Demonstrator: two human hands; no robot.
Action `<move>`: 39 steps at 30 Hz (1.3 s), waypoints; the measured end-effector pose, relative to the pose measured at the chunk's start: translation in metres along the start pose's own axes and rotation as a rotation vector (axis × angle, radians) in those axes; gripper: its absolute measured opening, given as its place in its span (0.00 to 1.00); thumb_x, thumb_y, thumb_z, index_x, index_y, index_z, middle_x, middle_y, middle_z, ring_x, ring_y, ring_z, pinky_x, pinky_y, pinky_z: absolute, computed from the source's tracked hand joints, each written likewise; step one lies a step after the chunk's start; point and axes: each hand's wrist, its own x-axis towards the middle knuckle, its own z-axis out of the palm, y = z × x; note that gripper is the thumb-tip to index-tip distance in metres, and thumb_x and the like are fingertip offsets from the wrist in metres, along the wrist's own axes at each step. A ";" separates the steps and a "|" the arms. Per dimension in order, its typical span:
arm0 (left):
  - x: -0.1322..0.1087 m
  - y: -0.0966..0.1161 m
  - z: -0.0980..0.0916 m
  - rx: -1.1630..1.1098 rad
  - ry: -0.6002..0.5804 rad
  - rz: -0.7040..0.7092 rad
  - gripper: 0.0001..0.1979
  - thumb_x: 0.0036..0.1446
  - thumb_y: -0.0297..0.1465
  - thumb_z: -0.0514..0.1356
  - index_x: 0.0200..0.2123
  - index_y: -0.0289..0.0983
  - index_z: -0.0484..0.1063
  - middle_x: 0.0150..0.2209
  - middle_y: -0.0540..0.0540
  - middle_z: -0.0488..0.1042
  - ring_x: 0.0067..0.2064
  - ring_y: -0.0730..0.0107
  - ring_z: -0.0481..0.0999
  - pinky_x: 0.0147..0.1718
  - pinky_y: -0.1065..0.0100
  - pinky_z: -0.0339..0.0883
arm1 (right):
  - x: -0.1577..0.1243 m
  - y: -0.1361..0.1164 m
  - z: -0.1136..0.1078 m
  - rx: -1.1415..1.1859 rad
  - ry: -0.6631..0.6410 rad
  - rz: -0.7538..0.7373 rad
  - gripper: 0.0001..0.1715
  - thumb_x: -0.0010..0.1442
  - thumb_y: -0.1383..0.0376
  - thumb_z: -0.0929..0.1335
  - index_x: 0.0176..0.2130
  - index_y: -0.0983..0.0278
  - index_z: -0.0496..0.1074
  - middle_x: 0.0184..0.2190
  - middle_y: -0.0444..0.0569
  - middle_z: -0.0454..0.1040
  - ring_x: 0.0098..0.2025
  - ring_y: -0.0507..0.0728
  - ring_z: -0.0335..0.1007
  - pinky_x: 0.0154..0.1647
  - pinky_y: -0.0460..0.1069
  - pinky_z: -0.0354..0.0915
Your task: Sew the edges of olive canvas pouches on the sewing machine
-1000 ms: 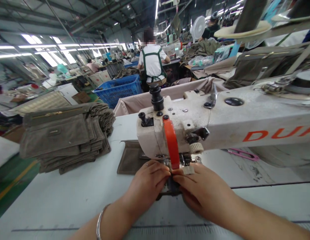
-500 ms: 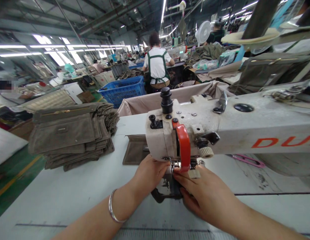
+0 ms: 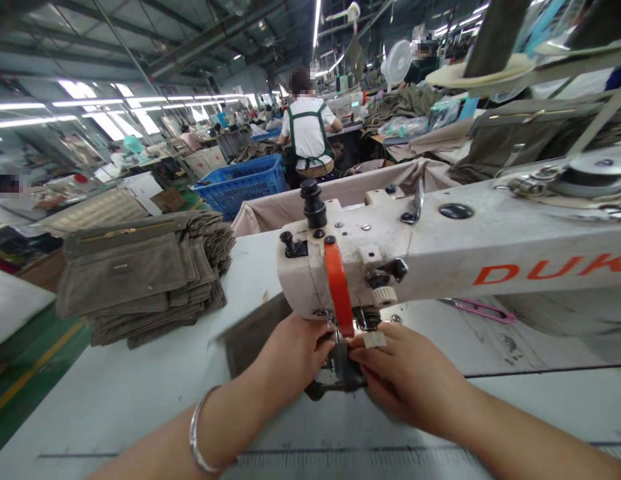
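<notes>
- The left hand (image 3: 295, 357) and right hand (image 3: 403, 377) meet at the front of the sewing machine (image 3: 430, 257), just below its orange guard (image 3: 337, 287) and either side of the needle area (image 3: 357, 320).
- An olive pouch (image 3: 253, 340), blurred, lies on the white tabletop (image 3: 115, 393). Its dark near end (image 3: 340, 370) sits under the needle area, and the rest runs up and left from there.
- The left hand lies nearer the pouch's body, with the right hand on the far side of the needle area.
- Right grip: fingers look clenched on the dark end, with a small cream tab (image 3: 373, 340) at the fingertips.
- Left grip: fingers curl in by the needle area. Whether they're clenched on the cloth, I cannot tell.
- A metal bangle (image 3: 197, 440) circles the left wrist.
- Orange letters on the machine's arm read "DUK" (image 3: 540, 270), cut off at the right edge.
- A stack of olive pouches (image 3: 140, 280) sits on the tabletop at left, pink snips (image 3: 483, 310) at right.
- Upper centre: a blue basket (image 3: 240, 187) and a co-worker (image 3: 307, 127) in a green-strapped apron, back turned.
</notes>
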 end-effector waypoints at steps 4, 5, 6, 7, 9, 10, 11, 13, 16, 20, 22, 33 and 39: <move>-0.006 0.014 -0.017 -0.115 -0.188 0.016 0.11 0.58 0.23 0.61 0.43 0.40 0.77 0.43 0.48 0.78 0.47 0.62 0.77 0.49 0.61 0.70 | -0.002 0.001 -0.002 -0.025 -0.041 -0.009 0.16 0.58 0.72 0.64 0.45 0.60 0.74 0.44 0.50 0.74 0.45 0.62 0.66 0.46 0.58 0.65; -0.009 0.015 -0.017 -0.110 -0.181 0.026 0.12 0.58 0.22 0.61 0.44 0.39 0.76 0.45 0.47 0.78 0.49 0.61 0.76 0.51 0.60 0.69 | -0.003 0.001 -0.002 -0.025 -0.044 -0.019 0.17 0.58 0.72 0.64 0.46 0.60 0.74 0.44 0.50 0.74 0.46 0.62 0.66 0.47 0.58 0.65; -0.012 0.015 -0.017 -0.101 -0.157 0.028 0.12 0.58 0.22 0.60 0.45 0.39 0.76 0.46 0.46 0.77 0.50 0.60 0.75 0.52 0.58 0.68 | -0.003 0.002 -0.002 -0.016 -0.042 -0.032 0.19 0.58 0.73 0.64 0.47 0.60 0.74 0.44 0.50 0.74 0.46 0.61 0.67 0.48 0.58 0.65; -0.016 0.015 -0.015 -0.094 -0.128 0.026 0.12 0.59 0.22 0.59 0.45 0.39 0.75 0.47 0.46 0.77 0.51 0.60 0.74 0.53 0.57 0.67 | -0.003 0.002 -0.002 -0.001 -0.034 -0.047 0.19 0.58 0.73 0.64 0.48 0.60 0.73 0.44 0.49 0.75 0.47 0.61 0.67 0.49 0.58 0.65; -0.025 0.015 -0.009 -0.092 -0.065 0.010 0.12 0.62 0.23 0.56 0.47 0.39 0.73 0.49 0.45 0.76 0.52 0.60 0.73 0.55 0.56 0.66 | -0.003 0.003 -0.002 0.028 -0.013 -0.076 0.20 0.59 0.73 0.64 0.50 0.60 0.72 0.43 0.49 0.75 0.47 0.59 0.68 0.51 0.57 0.64; -0.029 0.015 -0.007 -0.091 -0.043 -0.003 0.12 0.62 0.23 0.55 0.47 0.38 0.72 0.50 0.44 0.75 0.53 0.61 0.72 0.55 0.56 0.66 | -0.003 0.003 -0.002 0.034 -0.012 -0.085 0.21 0.59 0.73 0.64 0.51 0.61 0.71 0.43 0.49 0.75 0.47 0.59 0.68 0.52 0.57 0.64; -0.032 0.015 -0.004 -0.088 -0.029 -0.017 0.13 0.63 0.23 0.55 0.48 0.38 0.71 0.51 0.43 0.74 0.54 0.61 0.72 0.56 0.56 0.66 | -0.002 0.002 -0.002 0.030 -0.023 -0.088 0.22 0.59 0.73 0.64 0.52 0.61 0.70 0.44 0.49 0.75 0.48 0.59 0.68 0.53 0.57 0.63; -0.037 0.016 0.000 -0.071 -0.012 -0.025 0.14 0.63 0.23 0.54 0.51 0.38 0.68 0.53 0.42 0.72 0.55 0.61 0.70 0.57 0.56 0.65 | -0.001 -0.001 -0.003 0.001 -0.067 -0.073 0.20 0.59 0.72 0.64 0.51 0.61 0.71 0.46 0.50 0.74 0.50 0.60 0.66 0.54 0.58 0.63; -0.039 0.018 0.002 0.001 -0.030 0.050 0.18 0.64 0.22 0.53 0.56 0.37 0.64 0.57 0.41 0.69 0.60 0.60 0.66 0.60 0.54 0.62 | 0.001 -0.008 -0.004 -0.043 -0.115 -0.033 0.13 0.59 0.70 0.65 0.44 0.62 0.73 0.48 0.51 0.72 0.52 0.63 0.64 0.54 0.60 0.63; -0.039 0.021 0.003 0.116 -0.083 0.175 0.22 0.62 0.19 0.51 0.59 0.34 0.61 0.59 0.40 0.68 0.61 0.57 0.65 0.61 0.53 0.60 | 0.002 -0.011 -0.003 -0.068 -0.104 -0.033 0.12 0.59 0.72 0.64 0.41 0.64 0.74 0.48 0.51 0.72 0.52 0.62 0.64 0.54 0.60 0.63; -0.038 0.022 0.004 0.141 -0.094 0.179 0.23 0.61 0.18 0.51 0.59 0.34 0.61 0.59 0.41 0.68 0.62 0.56 0.64 0.61 0.53 0.60 | 0.002 -0.011 -0.002 -0.078 -0.102 -0.037 0.12 0.59 0.73 0.63 0.40 0.64 0.74 0.48 0.52 0.73 0.52 0.62 0.65 0.54 0.60 0.63; -0.033 0.009 0.001 0.073 0.034 0.011 0.18 0.61 0.23 0.54 0.55 0.38 0.65 0.54 0.40 0.71 0.57 0.56 0.68 0.57 0.52 0.64 | 0.001 -0.007 0.002 -0.080 -0.111 0.059 0.16 0.57 0.73 0.63 0.44 0.65 0.71 0.47 0.53 0.71 0.50 0.64 0.65 0.52 0.61 0.64; -0.073 -0.007 -0.010 0.008 0.179 -0.562 0.21 0.50 0.39 0.65 0.45 0.35 0.69 0.44 0.40 0.72 0.48 0.47 0.72 0.47 0.45 0.66 | 0.000 -0.005 0.007 -0.086 -0.095 0.047 0.16 0.58 0.74 0.62 0.45 0.65 0.71 0.47 0.54 0.70 0.50 0.63 0.65 0.52 0.61 0.64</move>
